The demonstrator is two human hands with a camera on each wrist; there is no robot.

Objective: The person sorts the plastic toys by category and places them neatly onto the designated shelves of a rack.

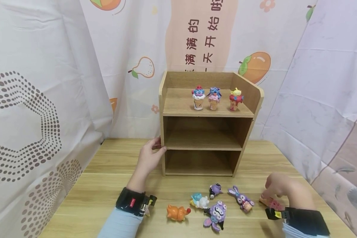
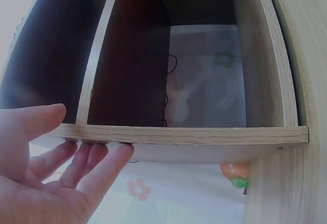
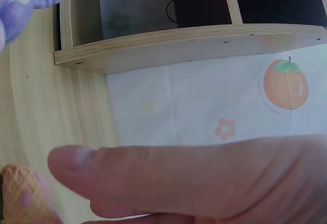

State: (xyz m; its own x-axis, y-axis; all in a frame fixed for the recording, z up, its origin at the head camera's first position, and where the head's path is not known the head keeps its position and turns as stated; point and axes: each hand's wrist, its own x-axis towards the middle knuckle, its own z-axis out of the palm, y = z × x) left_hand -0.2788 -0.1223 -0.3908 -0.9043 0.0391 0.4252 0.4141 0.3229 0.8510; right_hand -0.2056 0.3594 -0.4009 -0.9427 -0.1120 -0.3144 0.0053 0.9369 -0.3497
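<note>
A small wooden shelf unit (image 1: 244, 132) stands on the table with its two lower compartments empty. My left hand (image 1: 159, 145) holds its left side panel, thumb in front and fingers behind; the left wrist view shows that panel edge (image 2: 204, 134) between thumb and fingers (image 2: 102, 157). Three ice-cream cone figures (image 1: 214, 98) stand upright on the top shelf. At the right, my right hand (image 1: 267, 195) curls over a pink cone figure (image 1: 270, 202) lying on the table. In the right wrist view its waffle cone (image 3: 20, 193) sits beside my thumb (image 3: 153, 178).
Several small toy figures lie in front of the shelf: an orange one (image 1: 177, 212), a white and blue one (image 1: 200, 200), a small purple one (image 1: 215, 190), a larger purple one (image 1: 215, 215) and a purple rabbit (image 1: 241, 198). Printed curtains enclose the wooden table (image 1: 101, 185).
</note>
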